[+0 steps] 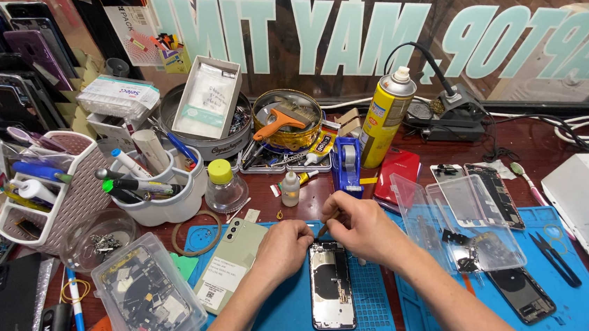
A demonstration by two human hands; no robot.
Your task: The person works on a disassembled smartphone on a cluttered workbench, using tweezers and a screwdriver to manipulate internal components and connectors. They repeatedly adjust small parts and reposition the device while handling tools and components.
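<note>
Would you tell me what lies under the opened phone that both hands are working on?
The opened phone lies on a blue work mat. The left hand and right hand cover its top edge.

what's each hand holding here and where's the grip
Right hand pinches a thin tool near its upper end; left hand rests on the opened phone's top.

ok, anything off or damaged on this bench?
Nothing spilled. The opened phone under both hands lies back-off, insides exposed, and another stripped phone sits at the blue mat's right edge. Loose parts fill the clear tray.
</note>
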